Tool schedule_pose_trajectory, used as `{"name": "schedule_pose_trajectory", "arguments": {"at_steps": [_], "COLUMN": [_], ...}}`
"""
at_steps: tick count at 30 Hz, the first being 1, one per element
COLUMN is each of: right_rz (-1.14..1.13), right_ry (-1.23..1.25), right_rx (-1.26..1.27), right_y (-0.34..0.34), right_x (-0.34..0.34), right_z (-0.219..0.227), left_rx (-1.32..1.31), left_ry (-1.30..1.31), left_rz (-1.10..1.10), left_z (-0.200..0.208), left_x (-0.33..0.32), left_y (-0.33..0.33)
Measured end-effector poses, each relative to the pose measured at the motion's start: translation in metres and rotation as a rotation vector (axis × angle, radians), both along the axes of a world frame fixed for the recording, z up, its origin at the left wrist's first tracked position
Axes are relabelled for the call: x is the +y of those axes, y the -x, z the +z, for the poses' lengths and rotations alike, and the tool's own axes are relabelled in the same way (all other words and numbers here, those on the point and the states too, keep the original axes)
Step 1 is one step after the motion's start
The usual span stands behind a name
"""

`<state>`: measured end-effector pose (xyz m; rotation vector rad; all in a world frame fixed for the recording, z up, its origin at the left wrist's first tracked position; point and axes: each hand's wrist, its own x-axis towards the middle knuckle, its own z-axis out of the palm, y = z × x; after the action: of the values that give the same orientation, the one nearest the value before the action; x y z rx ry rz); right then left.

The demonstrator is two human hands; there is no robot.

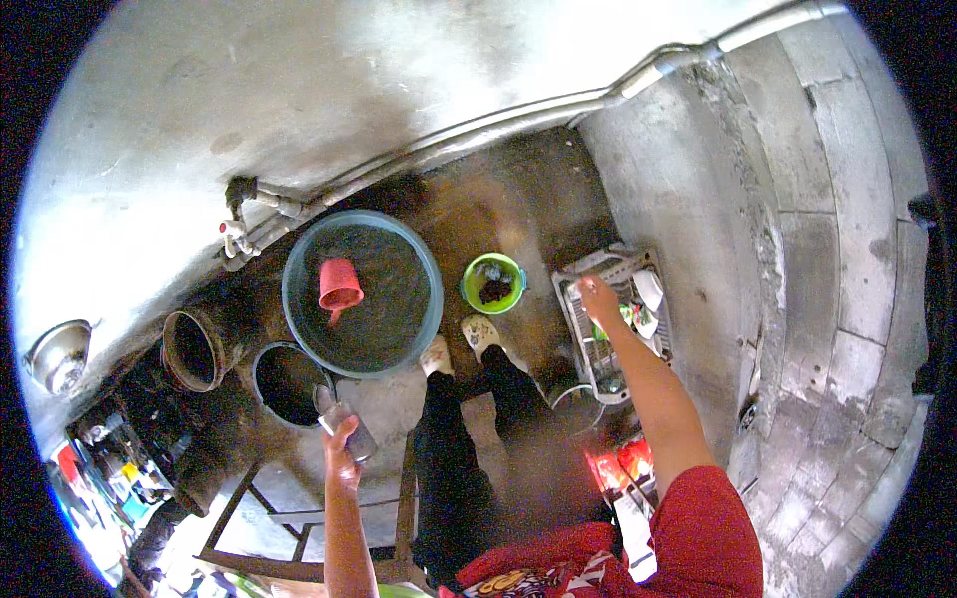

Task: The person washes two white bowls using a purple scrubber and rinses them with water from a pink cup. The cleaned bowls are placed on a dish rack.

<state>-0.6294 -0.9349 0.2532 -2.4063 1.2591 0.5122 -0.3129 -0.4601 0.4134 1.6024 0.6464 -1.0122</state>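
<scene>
My left hand [342, 456] is closed around a greyish, cup-like vessel [361, 439], held tilted near the dark bucket [289, 387]. A small, pale rounded piece shows at the vessel's upper left; I cannot tell whether it belongs to it. On the right, my right arm reaches out over a light plastic dish rack [603, 384]. My right hand [596, 299] is at the rack's left inner part with its fingers curled in. Whatever they grip is hidden. White and green-patterned dishes [646, 289] stand in the rack beside my wrist.
Ahead sits a large blue basin [435, 289] of water with a red dipper [340, 283] in it. A green pail [510, 304] with dark contents stands near my feet. A tap [231, 229] and pipes run along the wall. A wooden frame [299, 518] is at lower left.
</scene>
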Motion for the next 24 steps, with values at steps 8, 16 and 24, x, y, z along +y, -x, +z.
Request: {"name": "schedule_pose_trajectory", "arguments": {"at_steps": [8,16,24], "right_rz": [-0.395,-0.397,-1.433], "right_ry": [-0.418,-0.494,-0.498], "right_rx": [0.152,0.267,-0.586], "right_y": [0.143,0.261,0.308], "right_x": [0.133,0.284,0.399], "right_z": [0.041,0.096,0.107], "left_rx": [0.188,0.272,0.276], "left_ry": [0.106,0.704,0.863], "left_rz": [-0.248,-0.720,-0.753], "left_z": [0.018,0.130,0.183], "left_x": [-0.024,-0.105,-0.141], "left_y": [0.003,-0.015,0.013]}}
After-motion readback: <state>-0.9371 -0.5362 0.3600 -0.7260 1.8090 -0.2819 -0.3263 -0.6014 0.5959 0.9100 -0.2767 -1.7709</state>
